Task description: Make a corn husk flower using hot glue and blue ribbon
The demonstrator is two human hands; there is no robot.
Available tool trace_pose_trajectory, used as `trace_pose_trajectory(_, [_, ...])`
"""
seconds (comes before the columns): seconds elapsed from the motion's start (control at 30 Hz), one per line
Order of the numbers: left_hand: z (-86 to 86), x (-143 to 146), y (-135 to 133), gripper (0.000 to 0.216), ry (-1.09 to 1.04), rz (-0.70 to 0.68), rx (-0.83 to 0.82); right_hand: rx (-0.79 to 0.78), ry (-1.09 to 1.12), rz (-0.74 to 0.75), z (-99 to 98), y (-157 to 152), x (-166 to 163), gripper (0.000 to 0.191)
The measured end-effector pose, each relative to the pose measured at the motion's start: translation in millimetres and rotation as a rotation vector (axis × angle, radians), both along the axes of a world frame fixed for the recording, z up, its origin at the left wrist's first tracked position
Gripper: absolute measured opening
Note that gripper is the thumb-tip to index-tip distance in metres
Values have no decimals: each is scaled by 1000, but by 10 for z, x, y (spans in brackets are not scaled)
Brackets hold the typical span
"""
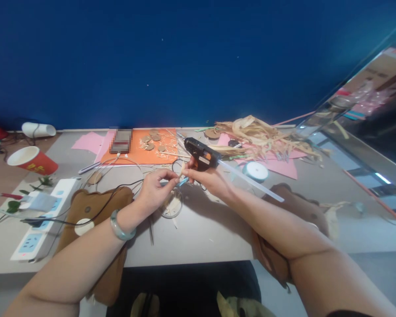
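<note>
Above the middle of the table my right hand (206, 176) is closed around a black glue gun (203, 154), its nozzle pointing away to the upper left. A long translucent glue stick (251, 180) juts from the back of the gun over my right forearm. My left hand (158, 187) is closed in a pinch, fingertips meeting those of the right hand. A small pale strip (182, 169) stands between the fingertips, and a light-blue piece (184, 181) shows just beneath. Below them a clear round ring (171, 204) lies on the table around pale scraps.
Brown padded pouches (97, 211) lie on both sides. At left are a white power strip (42, 224) with cables and a red paper cup (33, 159). Orange paper (165, 154) holds wooden discs and scraps. Raffia strands (251, 132) and a white spool (255, 171) are at right.
</note>
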State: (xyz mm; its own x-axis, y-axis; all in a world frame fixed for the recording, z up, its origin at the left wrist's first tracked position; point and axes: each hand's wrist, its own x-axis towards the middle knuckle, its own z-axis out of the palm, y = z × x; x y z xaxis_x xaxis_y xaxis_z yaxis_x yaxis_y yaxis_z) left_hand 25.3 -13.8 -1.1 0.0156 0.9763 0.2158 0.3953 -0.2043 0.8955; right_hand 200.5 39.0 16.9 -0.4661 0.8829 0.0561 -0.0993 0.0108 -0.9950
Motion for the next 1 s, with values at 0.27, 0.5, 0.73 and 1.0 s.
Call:
trace_pose_trajectory(0.27, [49, 0, 19, 19, -401, -184, -406, 10, 13, 25, -27, 12, 17, 28])
trace_pose_trajectory(0.5, [112, -1, 17, 22, -540, -250, -595, 50, 19, -8, -6, 21, 30, 27])
trace_pose_trajectory(0.73, [119, -28, 36, 19, -557, -220, -621, 59, 22, -7, 6, 14, 29, 26])
trace_pose_trajectory(1.0, [83, -64, 44, 16, -550, -231, -588, 47, 7, -59, 28, 11, 15, 29])
